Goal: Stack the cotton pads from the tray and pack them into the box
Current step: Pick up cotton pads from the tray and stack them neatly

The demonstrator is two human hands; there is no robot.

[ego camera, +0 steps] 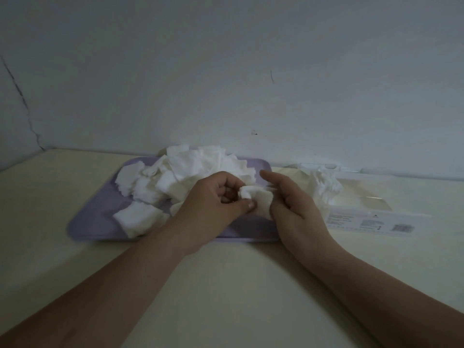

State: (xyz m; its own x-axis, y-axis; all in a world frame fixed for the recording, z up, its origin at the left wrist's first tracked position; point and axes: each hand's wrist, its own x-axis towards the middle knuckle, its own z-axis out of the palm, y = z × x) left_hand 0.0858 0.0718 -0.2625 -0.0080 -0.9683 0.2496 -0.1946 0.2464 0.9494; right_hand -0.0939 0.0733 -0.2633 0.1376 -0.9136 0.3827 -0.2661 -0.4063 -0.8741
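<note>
Stacking step: left grip (213,197) pinches a small stack (259,200) over the tray's (100,222) near right, with right grip (293,204) curled round its other edge, forefinger straight. Loose pads (190,164) crowd the tray's far left. Next, I'd judge: square it and carry it right to the box (371,222).

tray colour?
Pale lilac tray, under white cotton pads; head view.

Looks like a dim, plain room at home: bare cracked wall (226,71), cream bench (226,285) set against it.
</note>
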